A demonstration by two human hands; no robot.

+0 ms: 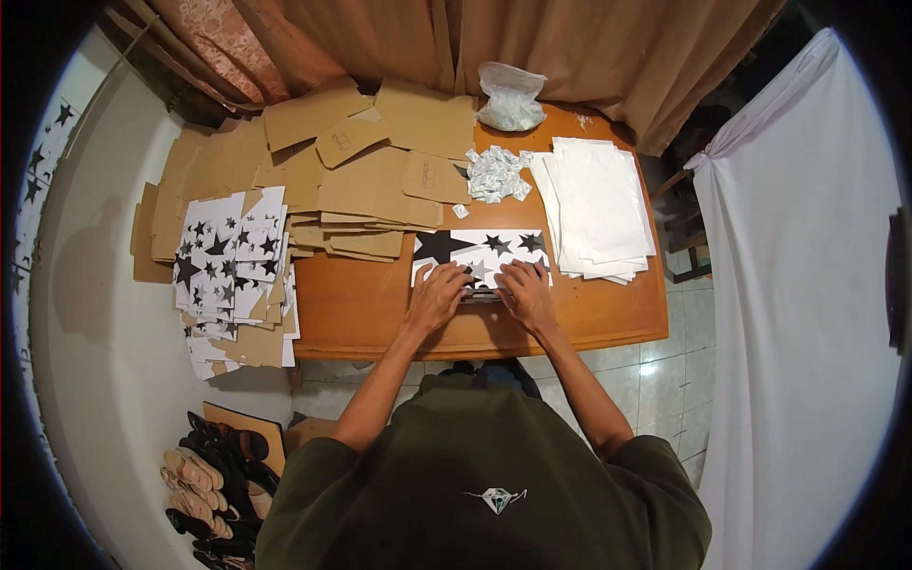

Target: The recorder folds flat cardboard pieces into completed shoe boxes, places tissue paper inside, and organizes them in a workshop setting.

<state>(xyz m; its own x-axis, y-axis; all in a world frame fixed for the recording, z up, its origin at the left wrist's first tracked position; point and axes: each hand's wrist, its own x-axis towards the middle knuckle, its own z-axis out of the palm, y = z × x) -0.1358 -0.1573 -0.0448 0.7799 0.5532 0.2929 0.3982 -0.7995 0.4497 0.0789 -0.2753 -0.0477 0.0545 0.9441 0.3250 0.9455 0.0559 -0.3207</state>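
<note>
A white cardboard box [484, 249] with black and grey stars lies on the wooden table in front of me. My left hand [438, 296] rests on its near left part, with bent fingers on the top face. On the near right part my right hand [524, 293] holds it the same way, fingers curled over the top. Both thumbs point inward towards the middle of the near edge, where a dark gap or fold shows. The inside of the box is hidden.
Flat brown cardboard pieces [366, 180] cover the back left. Star-printed sheets [214, 271] overhang the left edge. Small white packets [496, 175] lie behind the box, near a plastic bag [513, 98]. White paper [598, 204] is stacked at right. Shoes [204, 480] stand at lower left.
</note>
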